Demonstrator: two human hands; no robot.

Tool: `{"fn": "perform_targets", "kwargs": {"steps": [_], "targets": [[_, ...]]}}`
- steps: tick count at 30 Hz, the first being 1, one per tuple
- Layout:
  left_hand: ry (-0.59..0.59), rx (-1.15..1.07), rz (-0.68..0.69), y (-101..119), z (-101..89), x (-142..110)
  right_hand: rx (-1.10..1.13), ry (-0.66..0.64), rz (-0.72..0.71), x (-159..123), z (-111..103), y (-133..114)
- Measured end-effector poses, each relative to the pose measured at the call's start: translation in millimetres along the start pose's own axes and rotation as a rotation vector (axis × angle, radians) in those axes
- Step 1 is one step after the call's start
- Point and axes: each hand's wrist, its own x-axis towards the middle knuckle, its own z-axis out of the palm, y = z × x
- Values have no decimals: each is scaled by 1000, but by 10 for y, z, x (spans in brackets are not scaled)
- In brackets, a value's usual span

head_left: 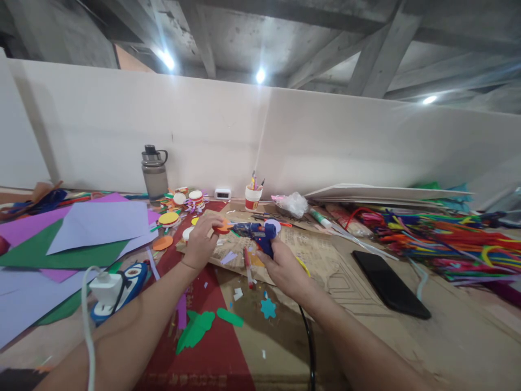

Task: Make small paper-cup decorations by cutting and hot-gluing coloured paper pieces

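My right hand is wrapped round a blue glue gun, its nozzle pointing left. Between the fingers of my left hand is a small orange paper piece, right at the nozzle; I cannot tell whether they touch. Below the gun a red pen lies on the cardboard. A blue paper flower and green paper cutouts rest nearer to me. An orange paper disc is left of my left hand.
Coloured paper sheets and a blue power strip are on the left. A water bottle and a cup of pens stand at the back. A black phone and many pipe cleaners lie right. A black cord runs toward me.
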Motion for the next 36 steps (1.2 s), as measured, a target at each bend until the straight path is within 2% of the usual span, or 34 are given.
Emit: {"fn": "perform_targets", "kwargs": {"steps": [10, 19, 23, 26, 29, 32, 36], "targets": [[-21, 7, -62, 6, -4, 2, -25, -23, 14, -15, -22, -24], [-29, 32, -45, -16, -4, -12, -92, -61, 5, -12, -43, 0], [10, 9, -88, -32, 4, -8, -74, -40, 29, 9, -79, -3], [38, -2, -176, -61, 12, -10, -25, 64, 115, 65, -178, 8], [41, 28, -280, -69, 15, -11, 40, 149, 295, 148, -343, 96], [43, 66, -352, -42, 13, -3, 18, 155, 518, 225, -534, 293], [41, 41, -383, -1, 11, 18, -112, 127, 669, 270, -734, 630]]}}
